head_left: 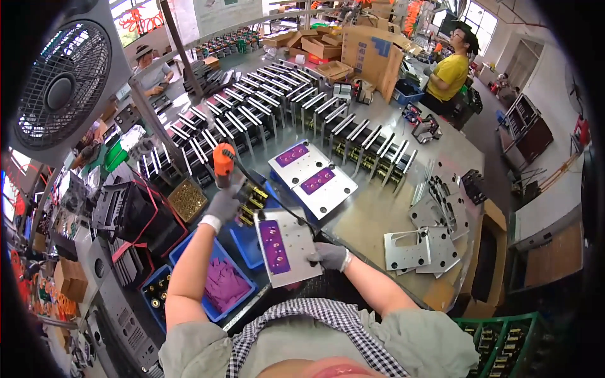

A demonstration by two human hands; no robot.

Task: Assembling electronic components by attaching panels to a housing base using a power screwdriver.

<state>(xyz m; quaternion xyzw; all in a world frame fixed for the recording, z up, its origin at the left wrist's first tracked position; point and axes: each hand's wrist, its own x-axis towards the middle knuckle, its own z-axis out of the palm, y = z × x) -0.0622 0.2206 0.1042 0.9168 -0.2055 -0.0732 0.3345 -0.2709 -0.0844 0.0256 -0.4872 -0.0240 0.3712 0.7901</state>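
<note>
My left hand (pixel 224 205), in a grey glove, is closed around the lower part of an orange electric screwdriver (pixel 223 161). A black cable runs from the tool down toward the plate. Its tip is hidden by the hand. My gloved right hand (pixel 330 257) grips the right edge of a silver metal plate (pixel 300 242), which lies tilted in front of my chest. Along the plate's left side is a purple panel (pixel 273 246) with several small holes or studs. Beyond it lie two more silver plates (pixel 328 200) with purple panels and black round feet.
A box of small brass-coloured parts (pixel 187 200) stands left of my left hand. A blue bin (pixel 252 288) holds purple pieces (pixel 225 283). Rows of metal brackets (pixel 252 104) fill the back; loose plates (pixel 408 251) lie right. A large fan (pixel 61 91) stands left. Two people work farther off.
</note>
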